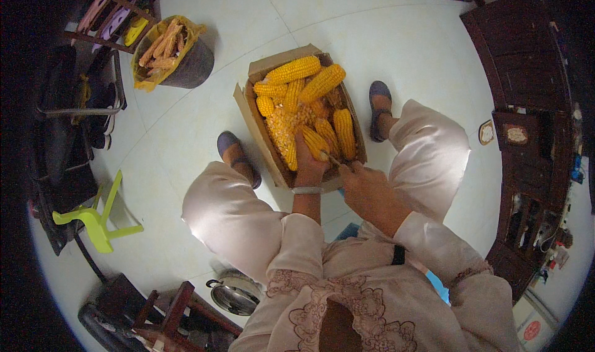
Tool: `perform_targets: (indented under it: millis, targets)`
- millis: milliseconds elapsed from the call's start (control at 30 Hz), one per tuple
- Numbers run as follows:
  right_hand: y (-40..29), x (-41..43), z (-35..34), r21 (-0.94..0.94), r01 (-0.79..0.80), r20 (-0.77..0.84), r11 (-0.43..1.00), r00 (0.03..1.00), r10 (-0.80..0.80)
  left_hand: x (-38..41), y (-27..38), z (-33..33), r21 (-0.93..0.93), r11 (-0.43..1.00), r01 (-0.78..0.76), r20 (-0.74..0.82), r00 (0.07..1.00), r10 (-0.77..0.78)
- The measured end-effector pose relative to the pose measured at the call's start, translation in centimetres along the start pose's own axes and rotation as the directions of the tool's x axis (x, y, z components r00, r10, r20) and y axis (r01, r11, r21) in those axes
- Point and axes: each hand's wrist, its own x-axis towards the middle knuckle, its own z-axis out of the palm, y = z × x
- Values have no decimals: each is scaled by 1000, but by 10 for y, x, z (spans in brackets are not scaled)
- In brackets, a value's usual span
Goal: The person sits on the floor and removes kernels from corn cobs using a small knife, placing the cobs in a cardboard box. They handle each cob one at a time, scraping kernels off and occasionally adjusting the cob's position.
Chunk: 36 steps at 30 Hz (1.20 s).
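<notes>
A cardboard box [254, 133] full of ears of yellow corn and loose kernels stands on the floor between my feet. My left hand [309, 159], with a bracelet at the wrist, is closed around an ear of corn [315, 142] over the near part of the box. My right hand [360, 180] grips a thin pointed tool [333, 158], its tip against the near end of that ear; its exact kind cannot be told. Other whole ears, such as a large one [321, 83], lie at the far side, and loose kernels [280, 131] lie at the left.
A dark bin [193, 68] with a yellow liner holds bare corncobs [162, 47] at the upper left. A green plastic stool [100, 226] lies at the left. A lidded metal pot [236, 294] is at the lower left. Dark wooden cabinets [525, 73] line the right.
</notes>
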Motion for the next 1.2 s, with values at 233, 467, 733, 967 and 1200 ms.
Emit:
perform_targets:
  millis: [233,467,733,967,1200]
  targets:
    - [-2,19,-4,-128,-38,136,991,989,55,1,-2,9,-468,878,103,18,994,-107]
    - [10,29,-1,-40,-84,100,996,991,88,18,-5,-9,-613,749,253,59,959,-277]
    - [15,22,-16,133,-14,81,991,997,3,6,-7,-3,-357,933,32,46,999,-17]
    - [6,14,-14,-8,-52,152,999,987,53,11,0,2,-508,840,191,166,979,-122]
    - [-1,21,-3,-80,-21,125,997,992,31,16,-8,-6,-633,728,263,130,963,-235]
